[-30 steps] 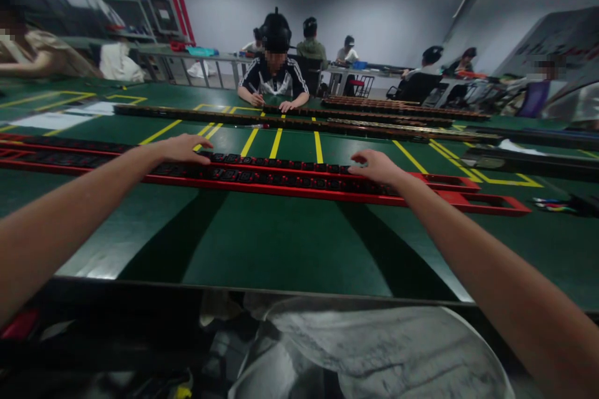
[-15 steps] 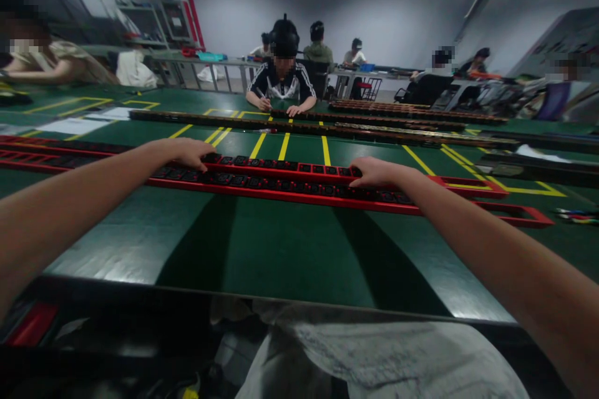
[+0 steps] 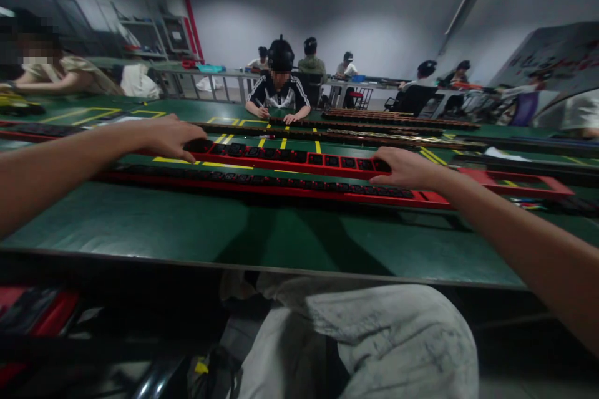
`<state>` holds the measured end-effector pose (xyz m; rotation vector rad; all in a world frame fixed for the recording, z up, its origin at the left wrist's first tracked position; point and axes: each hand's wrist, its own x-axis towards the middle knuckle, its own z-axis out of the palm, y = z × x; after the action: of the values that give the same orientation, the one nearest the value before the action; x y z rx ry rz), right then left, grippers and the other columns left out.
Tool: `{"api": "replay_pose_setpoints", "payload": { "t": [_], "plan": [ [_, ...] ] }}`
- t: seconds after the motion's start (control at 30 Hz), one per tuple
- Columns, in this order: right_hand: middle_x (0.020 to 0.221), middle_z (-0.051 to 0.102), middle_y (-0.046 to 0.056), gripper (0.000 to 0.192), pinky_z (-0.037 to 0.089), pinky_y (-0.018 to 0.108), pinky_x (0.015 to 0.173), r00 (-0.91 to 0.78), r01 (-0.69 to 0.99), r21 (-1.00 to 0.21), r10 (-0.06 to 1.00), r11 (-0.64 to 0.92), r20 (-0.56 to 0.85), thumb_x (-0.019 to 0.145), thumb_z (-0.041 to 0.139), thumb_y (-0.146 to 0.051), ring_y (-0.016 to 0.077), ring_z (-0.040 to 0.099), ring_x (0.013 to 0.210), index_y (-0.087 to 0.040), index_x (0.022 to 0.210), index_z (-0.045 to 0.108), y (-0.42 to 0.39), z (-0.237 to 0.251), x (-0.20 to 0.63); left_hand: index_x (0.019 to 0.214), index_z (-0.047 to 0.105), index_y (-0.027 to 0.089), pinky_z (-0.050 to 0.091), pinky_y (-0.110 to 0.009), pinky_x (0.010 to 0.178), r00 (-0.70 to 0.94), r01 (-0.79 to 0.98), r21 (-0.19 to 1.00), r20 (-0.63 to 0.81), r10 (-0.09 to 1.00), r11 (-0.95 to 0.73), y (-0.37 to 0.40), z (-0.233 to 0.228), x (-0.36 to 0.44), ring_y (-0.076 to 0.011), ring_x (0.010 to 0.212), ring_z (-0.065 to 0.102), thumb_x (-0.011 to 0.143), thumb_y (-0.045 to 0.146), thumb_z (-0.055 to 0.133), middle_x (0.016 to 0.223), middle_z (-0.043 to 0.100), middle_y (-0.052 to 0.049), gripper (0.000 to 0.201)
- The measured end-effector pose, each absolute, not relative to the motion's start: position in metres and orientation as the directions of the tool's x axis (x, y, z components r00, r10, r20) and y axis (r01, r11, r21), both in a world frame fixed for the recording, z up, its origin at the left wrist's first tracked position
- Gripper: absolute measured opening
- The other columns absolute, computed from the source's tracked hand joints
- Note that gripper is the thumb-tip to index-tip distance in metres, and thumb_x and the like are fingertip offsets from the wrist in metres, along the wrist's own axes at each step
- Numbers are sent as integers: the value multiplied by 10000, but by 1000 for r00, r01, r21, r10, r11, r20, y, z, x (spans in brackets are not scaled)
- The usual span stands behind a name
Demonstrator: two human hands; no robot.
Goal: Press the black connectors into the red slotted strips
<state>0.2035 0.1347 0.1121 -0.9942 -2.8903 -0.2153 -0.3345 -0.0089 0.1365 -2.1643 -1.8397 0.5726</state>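
Observation:
A long red power strip [image 3: 299,161] with a row of black sockets hangs raised above the table, running left to right in front of me. Near the middle of its length, my left hand [image 3: 175,137] grips it from above, fingers curled over its edge. Further right, my right hand [image 3: 400,168] has its thumb and fingers closed round the same strip. Its open-framed red end sticks out past my right forearm. Closer to me, a second red power strip [image 3: 299,189] with black sockets lies on the green tabletop, roughly parallel and touched by neither hand.
The green table [image 3: 187,218] bears yellow tape lines. Long dark strips [image 3: 384,136] lie across its far half. Opposite me a person [image 3: 279,93] sits with a pen in one hand, and another person [image 3: 70,75] sits at the left. More people sit at benches behind.
Both hands have lifted the far red strip up off the table, opening a gap between it and the nearer strip. My view has tilted slightly upward.

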Motion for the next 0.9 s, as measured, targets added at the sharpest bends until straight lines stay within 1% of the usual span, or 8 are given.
{"api": "replay_pose_setpoints", "payload": {
  "t": [0.1,0.2,0.3,0.4,0.53,0.63,0.77,0.9],
  "plan": [
    [1032,651,114,487,482,399,792,-793,601,89,580,794,186,797,597,-573,298,613,935,-194,1098,642,99,113,220,1213,563,139,403,-327,842,187,875,-419,-171,967,-243,-38,134,-332,-252,968,609,805,561,616,1151,656,-100,590],
    [1012,648,109,458,484,401,780,-787,608,92,582,789,205,796,602,-559,296,616,921,-198,1077,634,72,113,230,1186,572,157,406,-338,825,195,887,-386,-188,963,-255,-62,124,-327,-257,935,627,791,554,600,1126,667,-95,561],
    [1019,646,123,463,481,412,802,-775,624,84,601,777,193,772,628,-549,310,617,944,-188,1061,639,55,111,233,1176,575,156,408,-346,838,188,908,-337,-202,961,-249,-76,110,-322,-264,955,637,782,542,596,1119,673,-106,552],
    [1020,648,127,441,483,411,811,-770,632,63,617,772,162,771,630,-528,314,621,953,-188,1051,645,47,103,235,1205,564,165,410,-351,868,207,920,-292,-203,957,-260,-81,92,-322,-273,1022,629,781,547,583,1171,663,-113,571],
    [1063,641,135,440,495,411,843,-780,623,57,614,780,118,806,607,-510,308,618,987,-175,1090,622,44,81,236,1183,577,179,429,-350,867,220,928,-258,-200,955,-268,-78,72,-325,-276,1036,628,759,529,600,1173,664,-109,550],
    [1126,632,149,457,502,420,874,-777,629,54,625,775,75,825,597,-506,311,611,1036,-163,1127,607,46,59,236,1175,581,191,433,-362,854,220,926,-254,-235,947,-278,-75,58,-322,-282,1023,636,757,528,597,1176,668,-102,537],
    [1114,642,156,453,518,422,859,-764,645,17,645,764,8,824,602,-501,317,617,1043,-152,1113,618,51,26,233,1168,584,221,422,-381,850,216,930,-234,-276,937,-283,-70,38,-318,-288,1047,641,752,528,582,1193,675,-84,517],
    [1114,639,155,462,512,434,883,-758,650,-35,651,759,44,810,611,-505,323,608,1065,-170,1128,627,56,6,235,1149,595,232,422,-407,866,174,946,-221,-269,947,-237,-67,24,-321,-309,1099,624,712,569,576,1211,670,-82,552]
  ]
}}
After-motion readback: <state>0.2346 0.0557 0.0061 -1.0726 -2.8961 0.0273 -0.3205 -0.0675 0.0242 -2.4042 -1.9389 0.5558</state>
